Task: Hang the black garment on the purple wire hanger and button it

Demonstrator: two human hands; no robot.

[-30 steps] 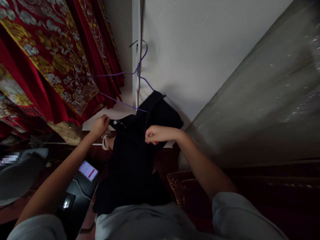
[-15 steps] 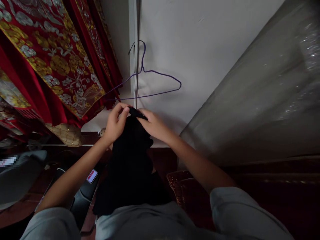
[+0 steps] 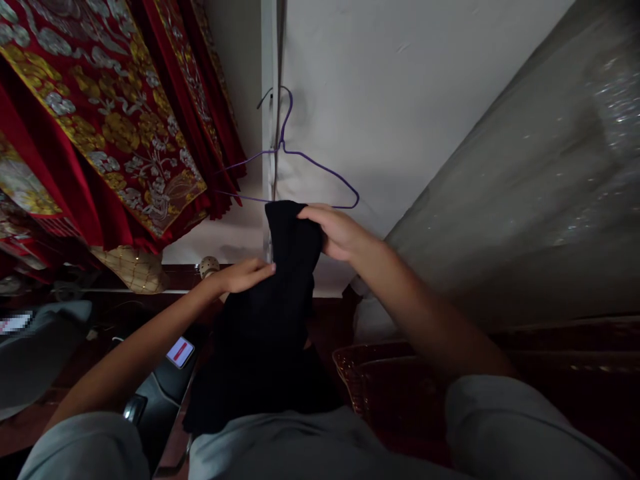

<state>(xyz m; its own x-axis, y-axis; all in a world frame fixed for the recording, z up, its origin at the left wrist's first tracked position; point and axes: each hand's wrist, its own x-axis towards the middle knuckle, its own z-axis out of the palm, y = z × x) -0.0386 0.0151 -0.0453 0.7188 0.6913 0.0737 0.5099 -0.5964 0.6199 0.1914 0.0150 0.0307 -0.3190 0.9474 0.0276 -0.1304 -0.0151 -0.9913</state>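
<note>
A black garment [image 3: 270, 320] hangs in front of me, folded lengthwise. My right hand [image 3: 336, 230] grips its top end, raised close under the lower bar of a purple wire hanger [image 3: 320, 175] that hangs from a hook on the white wall. My left hand [image 3: 245, 275] lies flat against the left side of the cloth a little lower, fingers stretched out.
Red and gold embroidered fabrics [image 3: 110, 120] hang at the left. A grey plastic-wrapped surface [image 3: 525, 193] slopes along the right. Below are a dark device with a lit phone screen [image 3: 180, 351], a woven basket rim [image 3: 360, 373] and a dark red floor.
Both hands had pinched the garment's top together. Now my right hand has lifted the top up toward the hanger bar, and my left hand has slid down flat against the cloth.
</note>
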